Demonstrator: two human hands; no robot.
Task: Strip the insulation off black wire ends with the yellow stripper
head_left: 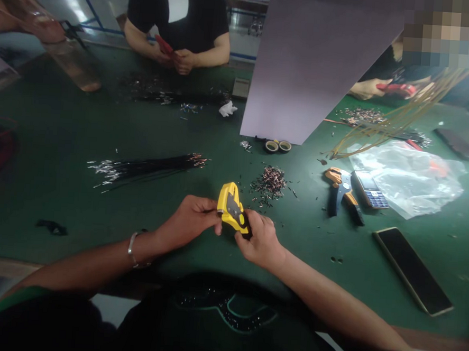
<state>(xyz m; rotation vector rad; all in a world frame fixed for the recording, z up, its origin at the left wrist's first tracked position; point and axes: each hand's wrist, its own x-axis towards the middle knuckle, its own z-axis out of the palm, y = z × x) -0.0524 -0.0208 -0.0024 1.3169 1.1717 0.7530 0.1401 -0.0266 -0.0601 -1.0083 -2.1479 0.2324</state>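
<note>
My right hand (263,240) is wrapped round the dark handles of a yellow crimping tool (232,207), its head pointing up and away from me. At the left side of that head, my left hand (194,222) is closed in a pinch; what its fingers hold is too small to make out. Just beyond the tool lies a loose pile of small copper-coloured terminals (273,180). A bundle of black wires (151,166) rests to the left, with pale tips at one end and copper-coloured tips at the other.
Orange-and-black pliers (342,190), a keypad phone (370,189), a smartphone (413,271) and a clear plastic bag (413,176) lie at right. A tall panel (305,63) stands beyond two tape rolls (278,146). Across the table (82,124), co-workers' hands (181,61) hold red tools.
</note>
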